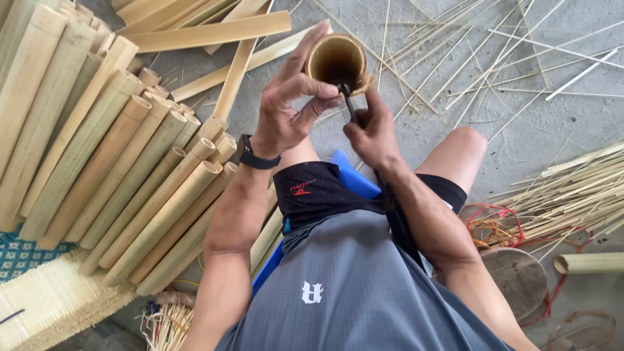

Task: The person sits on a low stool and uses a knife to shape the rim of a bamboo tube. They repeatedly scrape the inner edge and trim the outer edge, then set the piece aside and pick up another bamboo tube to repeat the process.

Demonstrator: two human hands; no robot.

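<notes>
Bamboo tube held upright, blade set on its rim

Pale-yellow hollow bamboo tube section (337,62) stands on end in front of the person's knees, open mouth facing the camera, dark inside. Left hand (289,107) wraps its left side: thumb and fingers curled around the wall, index finger stretched up along the outer rim, so the hold is firm on the tube. Black wristwatch (255,156) sits on the left wrist. Right hand (374,133) is closed tight around the handle of a dark narrow metal blade (346,97), tip resting on the near edge of the tube rim. Both hands nearly touch below the tube mouth.

Person sits on a low blue plastic stool (354,179), wearing a grey shirt and black shorts, knees apart. Stack of long pale bamboo poles (130,162) lies to the left, cut ends facing the person. Flat split bamboo slats (214,32) lie on the grey concrete floor (539,123) above that stack. Thin bamboo slivers (494,52) are scattered over the floor at upper right; bundle of thin bamboo strips (578,195) lies at right, near some red cord (497,211). Woven bamboo mat (52,299) at bottom left
</notes>
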